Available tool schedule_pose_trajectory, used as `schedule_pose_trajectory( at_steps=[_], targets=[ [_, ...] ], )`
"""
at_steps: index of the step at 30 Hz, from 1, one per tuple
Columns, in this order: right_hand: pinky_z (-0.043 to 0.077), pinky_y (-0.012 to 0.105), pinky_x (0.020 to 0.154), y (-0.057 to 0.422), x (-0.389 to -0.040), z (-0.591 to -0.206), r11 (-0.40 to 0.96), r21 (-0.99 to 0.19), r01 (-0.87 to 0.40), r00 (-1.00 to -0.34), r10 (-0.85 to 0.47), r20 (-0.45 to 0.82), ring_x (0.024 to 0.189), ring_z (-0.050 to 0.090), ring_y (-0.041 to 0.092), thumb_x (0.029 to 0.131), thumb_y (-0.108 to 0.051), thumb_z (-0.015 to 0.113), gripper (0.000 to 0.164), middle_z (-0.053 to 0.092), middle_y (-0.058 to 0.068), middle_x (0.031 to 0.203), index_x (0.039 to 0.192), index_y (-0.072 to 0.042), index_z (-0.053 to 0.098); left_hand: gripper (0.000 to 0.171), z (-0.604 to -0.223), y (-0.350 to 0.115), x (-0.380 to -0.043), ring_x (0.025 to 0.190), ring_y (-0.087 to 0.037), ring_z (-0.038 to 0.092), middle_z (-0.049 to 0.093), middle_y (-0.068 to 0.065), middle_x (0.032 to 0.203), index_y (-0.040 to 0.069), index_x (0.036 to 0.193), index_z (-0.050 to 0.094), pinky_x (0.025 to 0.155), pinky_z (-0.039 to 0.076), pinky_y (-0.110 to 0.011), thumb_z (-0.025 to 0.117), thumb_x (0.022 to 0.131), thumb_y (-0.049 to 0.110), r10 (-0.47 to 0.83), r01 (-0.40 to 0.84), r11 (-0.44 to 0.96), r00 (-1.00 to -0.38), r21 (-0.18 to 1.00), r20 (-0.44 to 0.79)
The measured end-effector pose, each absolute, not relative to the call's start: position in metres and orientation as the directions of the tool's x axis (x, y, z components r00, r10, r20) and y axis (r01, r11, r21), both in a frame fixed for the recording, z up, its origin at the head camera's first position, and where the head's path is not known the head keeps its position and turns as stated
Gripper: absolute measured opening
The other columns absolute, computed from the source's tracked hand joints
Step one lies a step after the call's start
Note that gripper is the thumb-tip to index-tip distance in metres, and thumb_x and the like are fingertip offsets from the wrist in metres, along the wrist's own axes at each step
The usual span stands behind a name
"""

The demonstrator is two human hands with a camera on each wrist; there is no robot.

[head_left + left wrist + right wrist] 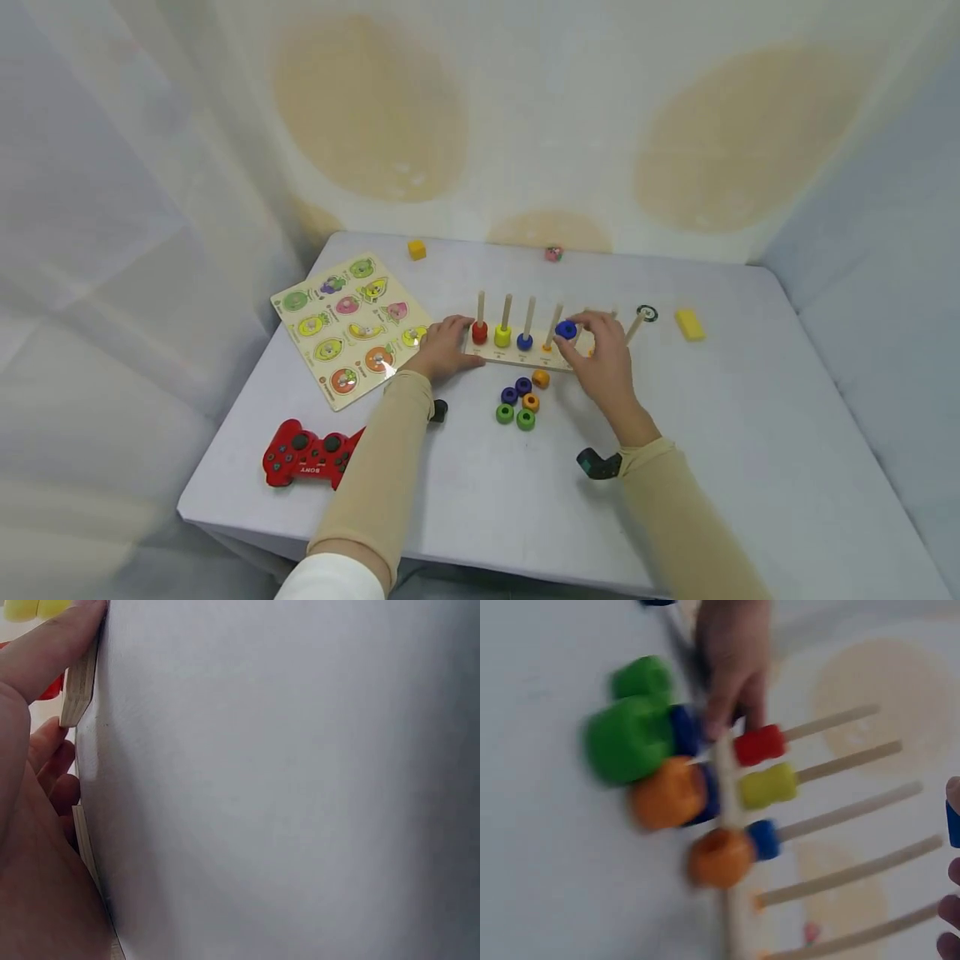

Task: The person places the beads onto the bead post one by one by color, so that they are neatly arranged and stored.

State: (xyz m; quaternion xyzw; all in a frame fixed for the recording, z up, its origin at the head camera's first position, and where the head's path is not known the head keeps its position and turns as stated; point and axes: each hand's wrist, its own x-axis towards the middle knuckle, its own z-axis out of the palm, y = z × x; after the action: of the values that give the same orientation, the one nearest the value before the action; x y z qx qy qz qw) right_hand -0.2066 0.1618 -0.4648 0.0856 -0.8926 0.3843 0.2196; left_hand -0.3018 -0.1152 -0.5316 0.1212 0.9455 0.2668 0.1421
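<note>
My left hand (442,350) grips the left end of a wooden peg board (517,357), thumb along its near side and fingers round the end. Between thumb and fingers, my right hand (609,367) pinches a blue bead (566,331), raised among the pegs on the board's right half. Red beads (480,333) sit on the leftmost peg, yellow beads (502,336) on the second and a blue bead (525,342) low on the third. The right hand partly hides the pegs further right. In the right wrist view, the held bead (953,823) shows only at the edge.
Loose green (526,419), orange (531,402) and blue (509,396) beads lie in front of the board. A fruit puzzle board (352,321) and a red game controller (307,454) are at left. A yellow block (689,325) lies at right; a yellow cube (417,249) stands at the back.
</note>
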Motion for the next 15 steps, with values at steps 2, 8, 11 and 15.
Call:
schedule_pose_trajectory(
  at_steps=[2,8,11,15],
  targets=[
    [0.041,0.056,0.100,0.156,-0.220,-0.447,0.708,-0.612,-0.353,-0.861,0.011,0.509,0.117,0.055,0.038,0.089,-0.022,0.081,0.035,0.063,0.017,0.124,0.115,-0.004,0.068,0.089,-0.530,-0.116,-0.302,0.153,-0.039,0.024,0.028,-0.006,0.167,0.023,0.158,0.035,0.126,0.019,-0.059,0.079,0.085,0.051,0.304,0.154,0.824,-0.932,0.545,-0.196],
    [0.029,0.061,0.109,0.138,-0.249,-0.423,0.769,-0.558,-0.313,-0.890,-0.033,0.454,0.129,0.048,0.039,0.091,-0.034,0.078,0.037,0.060,0.013,0.134,0.115,-0.008,0.070,0.089,-0.525,-0.116,-0.299,0.152,-0.038,0.024,0.029,-0.006,0.167,0.023,0.158,0.035,0.126,0.019,-0.058,0.078,0.085,0.051,0.297,0.149,0.830,-0.934,0.538,-0.199],
    [0.028,0.061,0.112,0.133,-0.255,-0.423,0.798,-0.541,-0.265,-0.926,-0.054,0.375,0.132,0.046,0.039,0.091,-0.038,0.077,0.039,0.058,0.013,0.138,0.116,-0.009,0.069,0.089,-0.525,-0.115,-0.297,0.153,-0.037,0.024,0.028,-0.006,0.168,0.024,0.158,0.035,0.126,0.019,-0.058,0.078,0.085,0.052,0.300,0.143,0.831,-0.929,0.538,-0.216],
    [0.029,0.060,0.113,0.130,-0.257,-0.424,0.832,-0.513,-0.211,-0.953,-0.057,0.298,0.134,0.045,0.040,0.092,-0.043,0.075,0.042,0.056,0.014,0.141,0.118,-0.011,0.068,0.089,-0.524,-0.115,-0.296,0.153,-0.036,0.023,0.027,-0.004,0.168,0.024,0.158,0.034,0.127,0.018,-0.056,0.078,0.085,0.053,0.303,0.137,0.826,-0.926,0.546,-0.226]
  ],
)
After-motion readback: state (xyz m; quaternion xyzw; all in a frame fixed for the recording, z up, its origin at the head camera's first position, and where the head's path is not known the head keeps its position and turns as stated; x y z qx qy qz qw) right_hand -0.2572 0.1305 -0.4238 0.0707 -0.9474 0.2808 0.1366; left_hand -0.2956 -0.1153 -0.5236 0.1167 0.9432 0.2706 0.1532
